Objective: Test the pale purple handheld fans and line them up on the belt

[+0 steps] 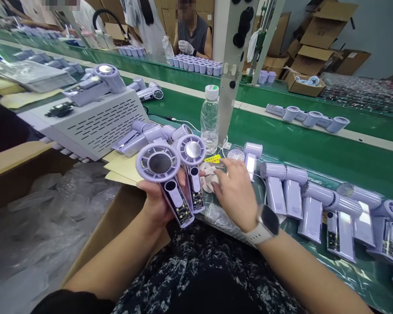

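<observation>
My left hand (154, 201) is closed around two lilac handheld fans, held side by side with their heads up. The nearer fan (174, 196) has a dark round centre in its head. Its neighbour, the second fan (194, 185), has a silver disc there. Both handles show bare circuit boards at the lower end. My right hand (237, 192), wearing a watch, has thumb and fingers apart beside a crumpled white tissue (209, 178); whether it touches the tissue I cannot tell. A yellow label (212, 159) lies just behind the tissue.
Several lilac fans (293, 196) line the bench at right; more lie behind my left hand. A water bottle (210, 124) stands by a metal post (232, 74). At left are a grey vented box (108, 117) and a carton (94, 231) of plastic bags. People work across the green conveyor (249, 117).
</observation>
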Available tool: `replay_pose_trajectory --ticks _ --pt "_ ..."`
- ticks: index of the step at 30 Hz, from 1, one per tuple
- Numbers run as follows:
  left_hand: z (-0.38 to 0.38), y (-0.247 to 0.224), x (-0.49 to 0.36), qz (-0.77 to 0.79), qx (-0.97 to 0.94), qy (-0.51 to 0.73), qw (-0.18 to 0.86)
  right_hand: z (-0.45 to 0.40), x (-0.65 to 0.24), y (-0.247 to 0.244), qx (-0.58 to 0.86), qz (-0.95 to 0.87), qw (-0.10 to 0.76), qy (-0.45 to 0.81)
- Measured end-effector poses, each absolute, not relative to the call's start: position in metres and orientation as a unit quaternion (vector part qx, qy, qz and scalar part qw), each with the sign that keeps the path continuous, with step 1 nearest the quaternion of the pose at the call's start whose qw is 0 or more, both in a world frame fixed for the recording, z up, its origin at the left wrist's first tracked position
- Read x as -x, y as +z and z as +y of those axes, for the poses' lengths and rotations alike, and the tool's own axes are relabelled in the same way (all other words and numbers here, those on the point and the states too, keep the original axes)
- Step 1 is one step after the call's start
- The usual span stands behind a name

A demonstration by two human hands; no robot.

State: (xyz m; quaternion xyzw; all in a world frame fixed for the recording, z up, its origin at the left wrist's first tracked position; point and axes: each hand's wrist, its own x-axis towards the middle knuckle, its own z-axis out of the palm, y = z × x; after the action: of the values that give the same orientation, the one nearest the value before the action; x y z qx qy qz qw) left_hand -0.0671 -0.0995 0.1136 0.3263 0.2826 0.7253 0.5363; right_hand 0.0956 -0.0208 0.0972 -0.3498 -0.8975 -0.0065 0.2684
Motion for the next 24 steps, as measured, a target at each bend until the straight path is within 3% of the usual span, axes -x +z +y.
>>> replay_pose_trajectory --ticks 3,8,13,16,20,22,24 --pt "-0.112 0.102 0.071 0.295 -0.303 0.704 0.570 -0.012 -0.079 0.099 0.330 -0.922 0.199 -0.012" --pt "-0.111 0.087 0.057 0.286 -0.260 0.681 0.623 -0.002 -0.082 0.102 0.354 -0.893 0.276 -0.022" --pt "-0.105 0.090 0.048 0.259 -0.271 0.682 0.628 0.003 -0.072 0.106 0.327 -0.933 0.153 0.016" --pt "-0.108 0.091 0.051 0.243 -0.280 0.680 0.633 0.001 -0.084 0.119 0.345 -0.903 0.251 0.045" --pt "-0.110 0.087 0.047 0.239 -0.270 0.663 0.656 -0.010 -0.113 0.143 0.329 -0.809 0.446 0.197" --pt "-0.110 0.087 0.040 0.226 -0.274 0.639 0.682 -0.013 -0.121 0.150 0.298 -0.783 0.450 0.309" --pt "-0.110 0.088 0.033 0.207 -0.294 0.605 0.710 -0.015 -0.125 0.153 0.279 -0.751 0.385 0.458"
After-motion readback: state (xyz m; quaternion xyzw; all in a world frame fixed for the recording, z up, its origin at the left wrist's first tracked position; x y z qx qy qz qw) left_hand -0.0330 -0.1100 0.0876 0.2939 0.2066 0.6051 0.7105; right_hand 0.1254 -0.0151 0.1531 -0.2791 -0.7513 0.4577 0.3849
